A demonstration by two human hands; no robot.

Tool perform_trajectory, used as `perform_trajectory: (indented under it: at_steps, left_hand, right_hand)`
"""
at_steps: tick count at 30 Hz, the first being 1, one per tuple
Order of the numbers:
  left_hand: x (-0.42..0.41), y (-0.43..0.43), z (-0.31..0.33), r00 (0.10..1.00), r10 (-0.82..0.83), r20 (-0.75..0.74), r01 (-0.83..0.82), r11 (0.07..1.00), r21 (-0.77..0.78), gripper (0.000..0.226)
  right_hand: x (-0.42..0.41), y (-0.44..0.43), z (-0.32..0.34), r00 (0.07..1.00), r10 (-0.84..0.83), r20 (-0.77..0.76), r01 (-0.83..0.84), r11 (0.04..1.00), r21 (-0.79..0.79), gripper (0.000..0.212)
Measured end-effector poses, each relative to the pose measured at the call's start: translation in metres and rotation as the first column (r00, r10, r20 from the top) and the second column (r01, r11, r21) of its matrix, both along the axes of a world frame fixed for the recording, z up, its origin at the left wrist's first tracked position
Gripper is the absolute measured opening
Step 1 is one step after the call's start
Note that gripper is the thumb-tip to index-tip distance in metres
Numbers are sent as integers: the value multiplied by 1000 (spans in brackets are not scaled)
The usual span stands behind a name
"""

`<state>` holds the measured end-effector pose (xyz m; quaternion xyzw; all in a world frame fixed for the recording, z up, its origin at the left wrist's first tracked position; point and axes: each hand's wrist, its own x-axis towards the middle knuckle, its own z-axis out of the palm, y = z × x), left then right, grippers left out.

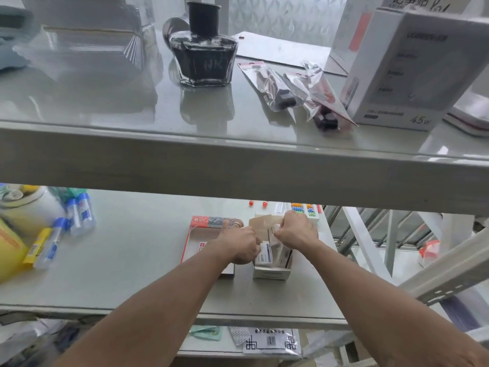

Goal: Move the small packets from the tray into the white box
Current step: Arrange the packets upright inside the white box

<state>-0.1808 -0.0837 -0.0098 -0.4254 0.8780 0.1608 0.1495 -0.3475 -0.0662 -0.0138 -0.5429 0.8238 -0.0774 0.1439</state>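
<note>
On the lower shelf stands a white box [271,274], open at the top, with small white packets [265,256] standing inside it. Left of it lies a flat tray [193,235] with a red rim; my left forearm hides most of its floor. My left hand [239,245] is closed over the box's left side, its fingers pinched on a packet with blue print. My right hand [297,230] is closed over the box's far right, gripping the packets and a brown flap there. What lies under both hands is hidden.
An upper shelf [238,165] juts out above the hands, carrying an ink bottle [205,49], plastic sleeves [296,88] and a white charger box [402,72]. Glue bottles [76,215] and a yellow pack [10,245] lie at the lower shelf's left. Coloured beads [304,209] sit behind the box.
</note>
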Motion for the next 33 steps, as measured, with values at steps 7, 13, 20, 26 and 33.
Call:
perform_trajectory:
  at_steps: [7, 13, 20, 26, 33]
  left_hand:
    - [-4, 3, 2, 980, 90, -176, -93, 996, -9, 35]
    - [-3, -2, -1, 980, 96, -173, -85, 994, 71, 34]
    - [6, -5, -7, 936, 187, -297, -140, 975, 172, 36]
    - [7, 4, 0, 982, -4, -188, -26, 987, -156, 25]
    - [-4, 9, 4, 998, 20, -63, -28, 990, -135, 22]
  right_hand:
    - [0, 3, 2, 965, 162, -206, -176, 983, -51, 6]
    - [13, -1, 11, 925, 380, 8, -379, 924, -48, 2]
    - [16, -5, 9, 884, 462, 77, -468, 873, 135, 9]
    - [19, -8, 12, 874, 485, -20, -475, 864, 170, 14]
    - [21, -4, 17, 877, 480, 9, -469, 854, 225, 12]
